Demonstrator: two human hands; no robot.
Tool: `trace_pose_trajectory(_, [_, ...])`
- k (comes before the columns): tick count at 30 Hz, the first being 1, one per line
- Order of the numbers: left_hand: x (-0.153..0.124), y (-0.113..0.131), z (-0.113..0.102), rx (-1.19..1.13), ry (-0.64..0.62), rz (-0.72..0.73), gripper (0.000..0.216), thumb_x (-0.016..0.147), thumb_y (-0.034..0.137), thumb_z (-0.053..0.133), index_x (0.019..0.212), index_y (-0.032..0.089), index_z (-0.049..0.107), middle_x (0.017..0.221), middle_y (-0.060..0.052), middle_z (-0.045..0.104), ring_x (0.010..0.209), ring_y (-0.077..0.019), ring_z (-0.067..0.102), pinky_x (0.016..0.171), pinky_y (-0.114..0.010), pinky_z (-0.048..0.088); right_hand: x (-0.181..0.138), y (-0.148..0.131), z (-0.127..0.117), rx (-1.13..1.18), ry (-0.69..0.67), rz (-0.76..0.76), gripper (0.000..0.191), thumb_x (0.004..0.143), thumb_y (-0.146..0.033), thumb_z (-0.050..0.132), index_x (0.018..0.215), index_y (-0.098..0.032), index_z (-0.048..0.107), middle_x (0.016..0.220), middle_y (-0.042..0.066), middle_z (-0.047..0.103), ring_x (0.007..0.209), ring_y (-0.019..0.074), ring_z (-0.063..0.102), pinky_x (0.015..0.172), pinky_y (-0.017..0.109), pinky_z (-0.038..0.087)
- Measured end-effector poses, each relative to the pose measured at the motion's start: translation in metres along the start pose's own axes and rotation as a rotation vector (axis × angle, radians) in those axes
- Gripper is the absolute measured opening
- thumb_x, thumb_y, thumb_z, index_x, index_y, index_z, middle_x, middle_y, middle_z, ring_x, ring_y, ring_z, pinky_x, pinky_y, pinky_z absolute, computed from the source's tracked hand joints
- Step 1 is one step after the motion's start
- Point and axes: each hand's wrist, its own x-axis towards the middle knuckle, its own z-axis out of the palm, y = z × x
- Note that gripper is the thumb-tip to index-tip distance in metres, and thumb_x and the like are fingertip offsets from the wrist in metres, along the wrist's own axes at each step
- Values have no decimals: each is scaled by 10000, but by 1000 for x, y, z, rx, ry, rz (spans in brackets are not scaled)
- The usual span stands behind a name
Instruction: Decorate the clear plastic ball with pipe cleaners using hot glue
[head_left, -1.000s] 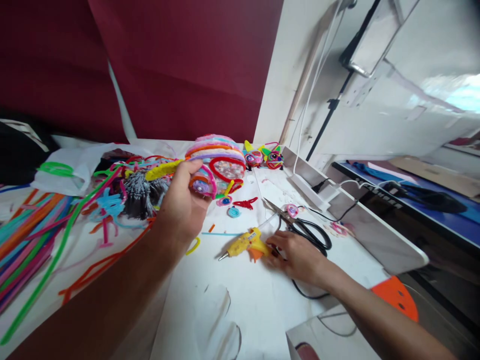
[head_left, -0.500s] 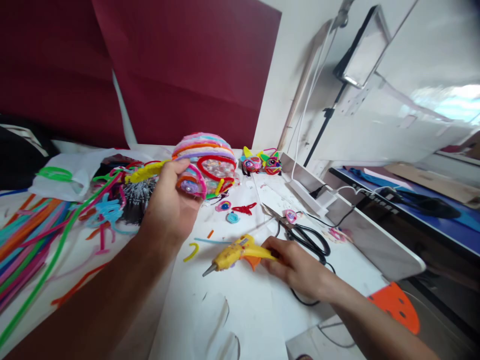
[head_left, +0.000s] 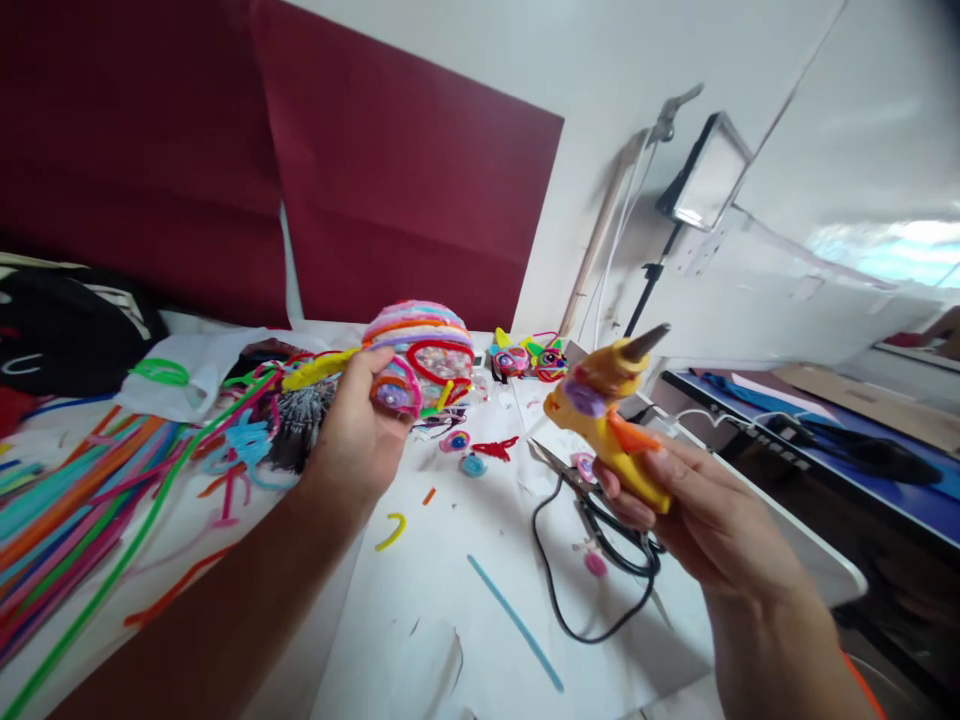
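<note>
My left hand (head_left: 356, 430) is closed around a round craft ball (head_left: 424, 350) wrapped in bands of coloured pipe cleaner, held above the white table (head_left: 480, 600). A yellow pipe cleaner (head_left: 319, 368) sticks out of it to the left. My right hand (head_left: 701, 520) grips a yellow glue gun (head_left: 611, 415) with an orange trigger, lifted off the table, its metal nozzle pointing up and right. Its black cord (head_left: 570, 590) loops down across the table.
Black-handled scissors (head_left: 600, 500) lie under the right hand. Many coloured pipe cleaners (head_left: 82, 500) are spread at the left. Small coiled pieces (head_left: 465, 452) and two finished colourful figures (head_left: 529, 358) sit behind. A blue strip (head_left: 514, 620) lies near the front. A lamp on a stand (head_left: 701, 185) rises at the right.
My right hand took hold of the glue gun on the table and lifted it, turning its nozzle up. My left hand keeps holding the ball. The camera tilted up.
</note>
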Motion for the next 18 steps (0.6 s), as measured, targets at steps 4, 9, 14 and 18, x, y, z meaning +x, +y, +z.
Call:
trace_pose_trajectory(4, [2,-1,-3,13,-3,-5,183,790,163,623,965,180,675,973,-50,747,1136,-234,644,1069,-450,464,7,-8,7,42,49,-94,266,883,-475,632,899,-213,674,728,26,584,516,105,394,462,259,367])
trace_pose_trajectory(9, [4,-1,-5,-1,-9,-2,156,774,174,627,919,191,683,972,-60,746,1116,-248,656,1016,-414,508,21,-19,16,114,68,-265,229,851,-451,665,965,-254,672,703,8,561,530,127,413,465,271,361])
trace_pose_trajectory(14, [4,-1,-6,19,24,-8,188,745,192,664,932,185,684,965,-55,750,1081,-260,677,963,-412,543,33,-8,21,90,95,-289,306,796,-445,741,1016,-235,701,716,9,567,598,138,483,526,268,438])
trace_pose_trajectory(18, [6,-5,-12,20,9,-10,139,731,210,691,864,184,659,934,-43,748,1038,-262,694,926,-403,561,39,16,27,81,172,-228,292,712,-397,837,873,-211,679,689,9,609,588,134,548,505,242,458])
